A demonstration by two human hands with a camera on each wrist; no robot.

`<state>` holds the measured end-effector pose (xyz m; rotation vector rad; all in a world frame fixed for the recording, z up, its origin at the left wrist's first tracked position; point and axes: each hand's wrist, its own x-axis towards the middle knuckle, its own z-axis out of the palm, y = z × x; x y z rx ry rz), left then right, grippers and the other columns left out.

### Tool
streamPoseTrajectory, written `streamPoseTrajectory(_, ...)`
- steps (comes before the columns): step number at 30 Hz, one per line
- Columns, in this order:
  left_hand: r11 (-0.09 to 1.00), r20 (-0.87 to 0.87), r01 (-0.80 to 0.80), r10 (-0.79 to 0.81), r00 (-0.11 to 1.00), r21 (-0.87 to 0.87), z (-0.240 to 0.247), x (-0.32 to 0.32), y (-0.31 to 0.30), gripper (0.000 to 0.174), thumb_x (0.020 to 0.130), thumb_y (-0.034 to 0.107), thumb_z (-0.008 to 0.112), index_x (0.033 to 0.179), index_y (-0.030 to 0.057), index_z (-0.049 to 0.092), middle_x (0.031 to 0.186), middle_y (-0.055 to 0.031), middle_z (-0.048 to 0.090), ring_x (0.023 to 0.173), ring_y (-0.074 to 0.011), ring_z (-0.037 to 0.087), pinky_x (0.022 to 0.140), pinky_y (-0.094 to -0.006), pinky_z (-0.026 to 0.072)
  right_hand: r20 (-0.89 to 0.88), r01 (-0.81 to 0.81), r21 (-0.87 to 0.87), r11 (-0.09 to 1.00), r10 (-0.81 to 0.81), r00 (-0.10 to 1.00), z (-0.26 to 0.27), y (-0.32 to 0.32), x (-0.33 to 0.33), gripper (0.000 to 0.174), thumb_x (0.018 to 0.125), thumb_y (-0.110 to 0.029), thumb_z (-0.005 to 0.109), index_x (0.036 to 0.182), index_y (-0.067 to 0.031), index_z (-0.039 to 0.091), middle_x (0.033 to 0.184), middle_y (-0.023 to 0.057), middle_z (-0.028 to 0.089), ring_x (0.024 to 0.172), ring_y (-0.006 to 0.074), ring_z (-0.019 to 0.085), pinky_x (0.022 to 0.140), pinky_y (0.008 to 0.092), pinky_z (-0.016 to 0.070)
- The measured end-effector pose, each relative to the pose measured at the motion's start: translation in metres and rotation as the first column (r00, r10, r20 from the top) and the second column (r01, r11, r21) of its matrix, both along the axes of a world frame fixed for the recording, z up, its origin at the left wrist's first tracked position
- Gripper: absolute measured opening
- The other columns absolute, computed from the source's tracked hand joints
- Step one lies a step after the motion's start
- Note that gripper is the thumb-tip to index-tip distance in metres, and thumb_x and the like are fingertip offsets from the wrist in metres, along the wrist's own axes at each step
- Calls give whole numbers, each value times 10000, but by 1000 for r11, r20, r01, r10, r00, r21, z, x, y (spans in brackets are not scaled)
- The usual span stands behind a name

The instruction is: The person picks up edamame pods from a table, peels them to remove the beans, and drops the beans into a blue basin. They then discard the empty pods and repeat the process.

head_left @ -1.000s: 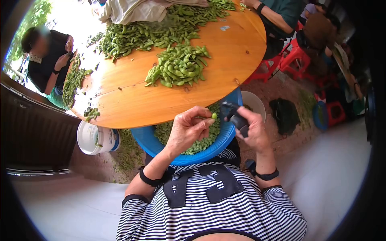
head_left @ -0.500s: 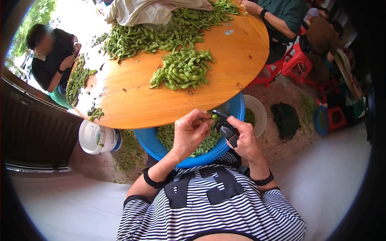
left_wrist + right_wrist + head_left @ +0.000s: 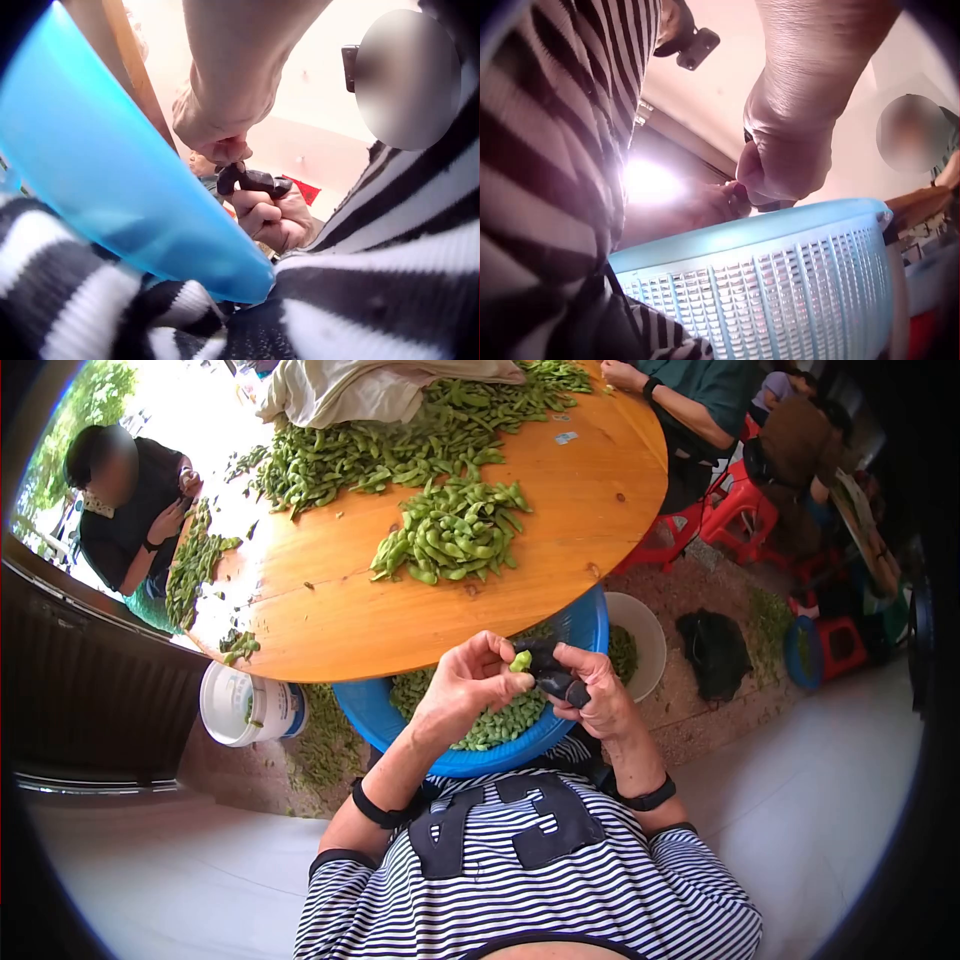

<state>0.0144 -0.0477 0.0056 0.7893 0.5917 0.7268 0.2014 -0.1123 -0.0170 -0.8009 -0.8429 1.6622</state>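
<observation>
Between thumb and fingertips my left hand [image 3: 462,685] pinches a light green bean pod [image 3: 521,660]. My right hand [image 3: 600,695] holds a small black two-part tool [image 3: 563,685] at its thumb and index finger. The tool's tips meet the pod right beside the left fingertips. In the left wrist view the black tool [image 3: 259,182] lies over the curled fingers of the right hand [image 3: 274,219]. Both hands are above a blue plastic basket [image 3: 590,650] filled with green shelled beans [image 3: 500,728]. In the right wrist view the basket's slotted wall [image 3: 780,292] shows.
A round wooden table [image 3: 330,610] bears a small pod pile [image 3: 455,532] and a larger heap [image 3: 350,455] under a cloth [image 3: 350,392]. A white bucket [image 3: 228,710] stands left, a pale tub [image 3: 650,650] right. Other people sit round the table; red stools [image 3: 740,510] stand behind.
The right hand has come left from a spot apart, bringing the black tool against what the left hand pinches. More light green pod now shows at the left fingertips.
</observation>
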Motion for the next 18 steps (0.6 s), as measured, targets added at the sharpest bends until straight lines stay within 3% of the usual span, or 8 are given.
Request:
streamPoseTrajectory(2, 995, -12, -55, 56, 998, 86, -6, 6, -4, 239, 817, -35, 712, 876, 51, 497, 740, 30, 547, 627, -40, 543, 511, -214, 428, 4, -20, 54, 998, 20, 1000, 4, -1, -5, 382, 841, -30, 439, 1179, -17, 618, 769, -50, 511, 595, 21, 428, 499, 156, 343)
streamPoseTrajectory(3, 994, -9, -59, 60, 998, 87, -13, 5, -4, 239, 817, -35, 712, 876, 51, 497, 740, 30, 547, 627, -40, 543, 511, -214, 428, 210, 65, 70, 995, -78, 975, 14, -2, -14, 395, 800, 8, 448, 1158, 2, 617, 784, -32, 512, 627, 46, 446, 544, 163, 360)
streamPoseTrajectory(4, 966, -138, -63, 100, 985, 250, -19, 3, -4, 201, 846, -4, 690, 906, 50, 506, 756, 29, 556, 632, -42, 539, 510, -192, 400, 404, 145, 104, 984, -175, 898, 19, -3, -19, 410, 759, 45, 457, 1136, 21, 617, 798, -14, 513, 659, 70, 464, 589, 170, 377)
streamPoseTrajectory(6, 914, -252, -47, 160, 954, 404, -21, 1, -4, 167, 874, 27, 669, 935, 49, 515, 772, 28, 564, 637, -44, 535, 509, -171, 373, 532, 142, 265, 954, -267, 803, 9, 1, -18, 441, 705, 74, 446, 1115, 42, 606, 812, 15, 510, 697, 98, 474, 625, 181, 384)
streamPoseTrajectory(7, 945, -261, -40, 130, 957, 326, -16, 0, -4, 116, 900, 55, 642, 947, 28, 539, 774, 9, 582, 596, -54, 526, 486, -182, 370, 625, 110, 415, 903, -371, 687, 6, 2, -17, 473, 651, 103, 434, 1094, 63, 595, 825, 44, 506, 734, 127, 484, 662, 191, 392)
streamPoseTrajectory(10, 980, -197, 13, 27, 980, 198, -16, -8, 4, 126, 952, 115, 580, 954, -11, 577, 764, -24, 606, 533, -69, 514, 445, -208, 373, 689, 69, 376, 924, -328, 646, 12, 0, -15, 489, 598, 108, 411, 1057, 81, 575, 822, 91, 483, 745, 171, 486, 668, 219, 406)
streamPoseTrajectory(14, 994, -56, 93, -90, 994, 58, -19, -12, 9, 193, 972, 156, 555, 996, -26, 613, 792, -47, 633, 538, -107, 558, 428, -229, 405, 622, 125, 358, 925, -336, 707, 18, -1, -15, 455, 606, 103, 411, 1028, 77, 576, 810, 115, 464, 718, 210, 471, 650, 230, 400)
streamPoseTrajectory(18, 998, 46, 41, -38, 998, -55, -16, -7, 6, 193, 967, 133, 555, 1051, -26, 627, 823, -60, 649, 668, -138, 622, 533, -242, 497, 741, 53, 557, 828, -526, 417, 29, -7, -25, 429, 599, 108, 467, 1013, 72, 573, 852, 150, 447, 735, 304, 507, 647, 302, 442)
